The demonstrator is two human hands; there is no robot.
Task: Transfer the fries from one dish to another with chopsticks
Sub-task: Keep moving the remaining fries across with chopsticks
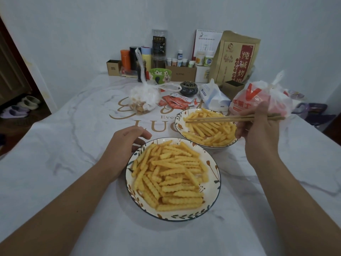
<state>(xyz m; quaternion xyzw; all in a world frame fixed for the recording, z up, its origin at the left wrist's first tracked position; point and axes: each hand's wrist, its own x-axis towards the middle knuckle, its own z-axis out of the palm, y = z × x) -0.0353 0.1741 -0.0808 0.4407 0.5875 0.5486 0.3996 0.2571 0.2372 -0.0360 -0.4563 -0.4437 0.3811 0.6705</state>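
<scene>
Head view: my right hand [258, 124] pinches the chopsticks [221, 119], tips together and empty over the far plate [178, 122]; left hand [125, 143] rests relaxed beside the near plate [212, 174]. Fries [169, 174] look light, stiff, ridged, brittle: I'd grip one mid-length.

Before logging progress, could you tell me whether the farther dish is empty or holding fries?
Holding fries: the farther dish carries a loose layer of fries, with the chopsticks above them.

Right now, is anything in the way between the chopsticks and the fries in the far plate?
Nothing visible is. The right hand holds the chopsticks, whose tips hang right over the fries in the far plate. The near plate sits beside it with no object between them.
</scene>
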